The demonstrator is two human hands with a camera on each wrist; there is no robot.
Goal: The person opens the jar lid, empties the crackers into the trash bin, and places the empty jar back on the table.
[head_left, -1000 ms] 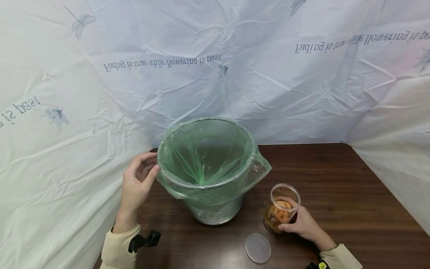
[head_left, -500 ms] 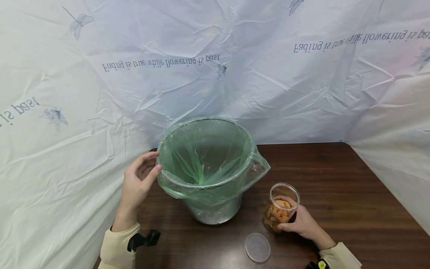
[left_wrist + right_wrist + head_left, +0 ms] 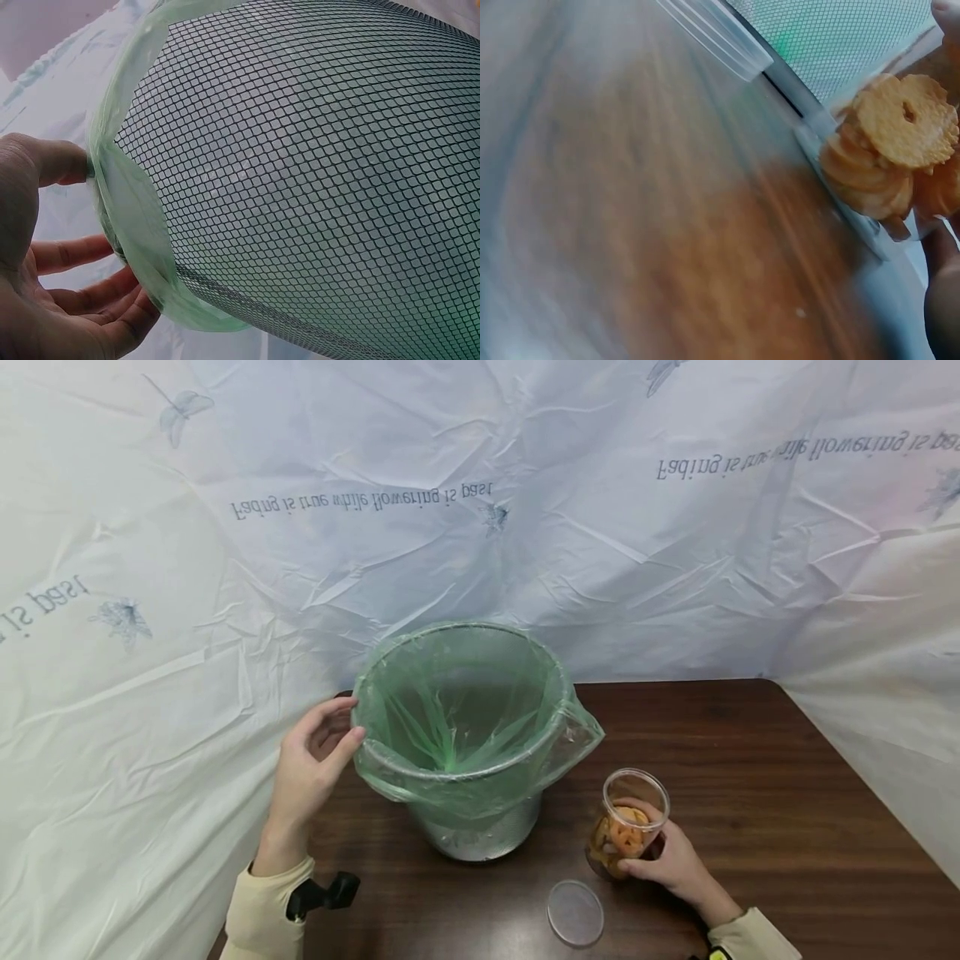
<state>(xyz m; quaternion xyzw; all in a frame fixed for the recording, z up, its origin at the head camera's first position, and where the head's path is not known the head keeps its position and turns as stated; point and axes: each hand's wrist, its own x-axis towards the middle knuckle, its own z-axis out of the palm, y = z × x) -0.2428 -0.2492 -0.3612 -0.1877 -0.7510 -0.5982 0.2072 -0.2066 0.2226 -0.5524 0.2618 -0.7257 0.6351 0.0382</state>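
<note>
A wire mesh trash bin (image 3: 480, 837) stands on the table, lined with a green plastic bag (image 3: 450, 797) folded over its rim. At the rim's left side, my left hand (image 3: 306, 768) touches the bag with thumb and fingertips spread apart. The left wrist view shows these fingers (image 3: 86, 296) against the bag's edge from outside. My right hand (image 3: 675, 864) grips a clear plastic jar (image 3: 600, 847) low on its side. Ring-shaped cookies (image 3: 907, 120) lie in its lower part, and its top is uncovered. A round clear lid (image 3: 576, 913) lies flat beside it.
The dark wooden table (image 3: 750, 777) extends to the right and ends at a rounded far corner. White printed sheeting (image 3: 420, 560) hangs close behind the bin and along both sides.
My left hand has shifted very slightly right against the bin's rim. The right hand and jar stay almost where they were; bin and lid have not moved.
</note>
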